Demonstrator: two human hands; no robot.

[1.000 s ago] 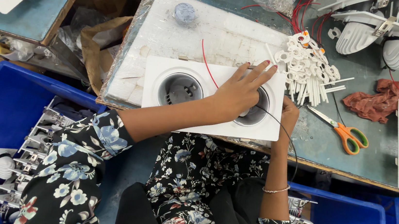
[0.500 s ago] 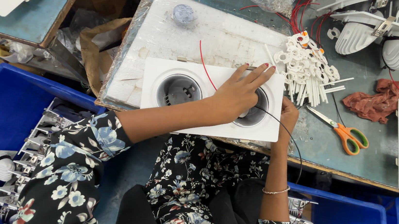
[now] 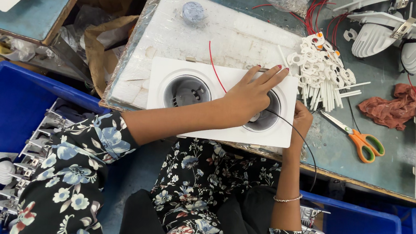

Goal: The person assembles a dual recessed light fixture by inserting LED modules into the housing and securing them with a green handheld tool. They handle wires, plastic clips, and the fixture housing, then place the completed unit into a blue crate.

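Hands steadying a white twin-socket lamp housing (image 3: 222, 103) on the foam slab (image 3: 226, 32) at the bench edge.

Left hand (image 3: 252, 93) lies flat over the right-hand socket, fingers spread and pressing down, likely to pin the housing so it cannot slide. Right hand (image 3: 301, 122) comes up at the housing's right edge with fingers curled in; whether they are pinching the black wire (image 3: 301, 139) that loops out of that socket is hard to tell from this angle. The housing has two round openings, the left one uncovered. A red wire (image 3: 214, 68) crosses its top edge. Beside it lie a heap of white plastic clips (image 3: 324, 72), one pair of orange-handled scissors (image 3: 360, 141) and one red rag (image 3: 394, 105), all within easy reach.
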